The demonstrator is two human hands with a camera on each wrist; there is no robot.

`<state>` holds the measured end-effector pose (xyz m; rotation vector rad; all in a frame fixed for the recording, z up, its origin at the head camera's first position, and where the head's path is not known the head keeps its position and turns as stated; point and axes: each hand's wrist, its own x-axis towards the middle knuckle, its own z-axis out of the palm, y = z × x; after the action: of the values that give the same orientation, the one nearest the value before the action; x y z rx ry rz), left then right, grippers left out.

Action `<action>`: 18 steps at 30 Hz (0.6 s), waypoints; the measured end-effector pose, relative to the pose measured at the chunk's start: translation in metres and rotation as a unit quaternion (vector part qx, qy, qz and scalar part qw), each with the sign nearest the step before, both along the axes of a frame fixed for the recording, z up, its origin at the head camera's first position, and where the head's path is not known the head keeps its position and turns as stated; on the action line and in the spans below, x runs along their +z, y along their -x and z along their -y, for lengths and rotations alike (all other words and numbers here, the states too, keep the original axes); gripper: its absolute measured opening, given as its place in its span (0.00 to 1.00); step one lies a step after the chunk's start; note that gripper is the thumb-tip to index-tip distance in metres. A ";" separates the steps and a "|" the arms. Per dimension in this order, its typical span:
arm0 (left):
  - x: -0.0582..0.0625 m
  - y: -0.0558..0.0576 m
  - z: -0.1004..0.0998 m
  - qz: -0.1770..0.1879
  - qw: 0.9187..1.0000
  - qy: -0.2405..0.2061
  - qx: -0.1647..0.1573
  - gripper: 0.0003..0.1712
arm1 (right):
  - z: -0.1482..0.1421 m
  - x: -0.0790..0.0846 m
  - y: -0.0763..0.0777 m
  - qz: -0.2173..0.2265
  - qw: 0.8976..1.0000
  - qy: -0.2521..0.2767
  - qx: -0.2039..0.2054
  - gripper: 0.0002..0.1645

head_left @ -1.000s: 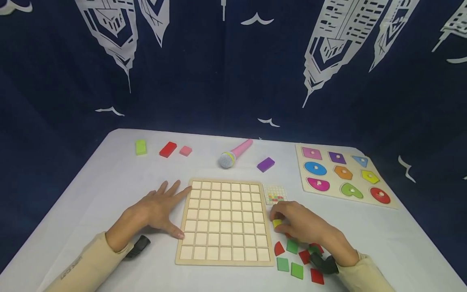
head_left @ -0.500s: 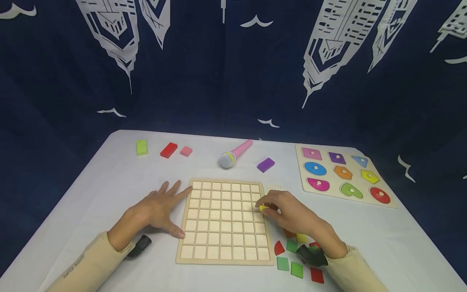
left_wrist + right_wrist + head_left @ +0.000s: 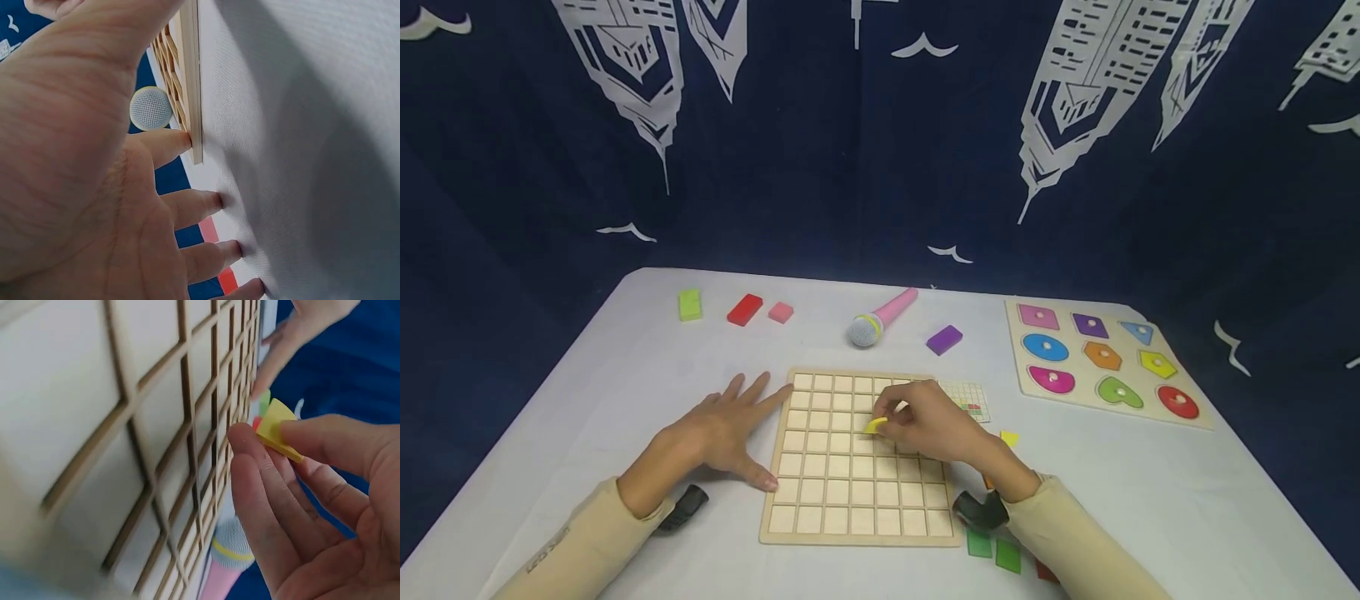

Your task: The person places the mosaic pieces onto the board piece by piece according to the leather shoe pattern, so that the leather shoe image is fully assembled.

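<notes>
A square wooden grid board [image 3: 861, 539] lies on the table, its cells bare where they show. Over its middle, my right hand [image 3: 928, 419] pinches a small yellow tile [image 3: 276, 428] between thumb and fingers. The right wrist view shows the tile tilted, with one curved edge, held off the grid. My left hand [image 3: 726, 437] rests with spread fingers at the board's left side, thumb and index fingertips at its edge. Beside the board's right edge lies a small printed grid card [image 3: 970, 392], partly hidden by the right hand.
Green tiles [image 3: 1008, 556], a red tile [image 3: 1047, 572] and a yellow tile [image 3: 1009, 438] lie right of the board, partly behind my right forearm. Farther back are a pink toy microphone [image 3: 883, 318], a purple block [image 3: 944, 340], a red block [image 3: 745, 309] and a shape puzzle [image 3: 1075, 387].
My right hand has carried the yellow tile leftward, from beside the board's right edge to over its middle. The left hand has stayed in place.
</notes>
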<state>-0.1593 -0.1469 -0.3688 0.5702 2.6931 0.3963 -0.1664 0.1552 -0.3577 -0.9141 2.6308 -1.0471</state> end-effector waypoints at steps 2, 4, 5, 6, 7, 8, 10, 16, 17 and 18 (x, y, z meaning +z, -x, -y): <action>0.001 0.000 -0.001 -0.002 1.000 0.004 -0.001 0.75 | 0.008 -0.001 0.002 0.000 1.000 0.004 0.006 0.05; 0.001 -0.001 -0.001 -0.003 1.000 0.008 -0.001 0.75 | 0.016 -0.002 0.005 -0.015 1.000 -0.006 0.009 0.05; 0.001 -0.001 -0.001 -0.003 1.000 0.009 -0.001 0.75 | 0.020 -0.003 0.005 -0.017 1.000 -0.011 0.011 0.06; 0.001 -0.001 -0.001 -0.004 1.000 0.012 -0.001 0.76 | 0.024 -0.004 0.006 -0.023 1.000 -0.015 0.013 0.06; 0.001 -0.001 -0.002 -0.004 1.000 0.014 -0.001 0.76 | 0.027 -0.004 0.007 -0.025 0.999 -0.019 0.015 0.06; 0.001 -0.001 -0.002 -0.005 1.000 0.017 -0.001 0.76 | 0.031 -0.005 0.007 -0.023 0.999 -0.023 0.014 0.06; 0.001 -0.001 -0.002 -0.008 1.000 0.021 -0.002 0.76 | 0.039 -0.006 0.008 -0.017 0.999 -0.033 0.013 0.04; 0.000 -0.001 -0.002 -0.012 1.000 0.024 -0.003 0.76 | 0.056 -0.009 0.009 0.000 0.999 -0.052 0.000 0.03; 0.000 -0.001 -0.002 -0.012 1.000 0.024 -0.003 0.76 | 0.058 -0.010 0.010 0.001 0.999 -0.050 -0.001 0.03; 0.000 -0.001 -0.002 -0.012 1.000 0.024 -0.002 0.77 | 0.059 -0.010 0.010 0.000 0.999 -0.048 0.001 0.02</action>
<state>-0.1585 -0.1446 -0.3689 0.5695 2.7169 0.3242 -0.1765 0.0961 -0.3679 -0.8949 2.6535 -0.9125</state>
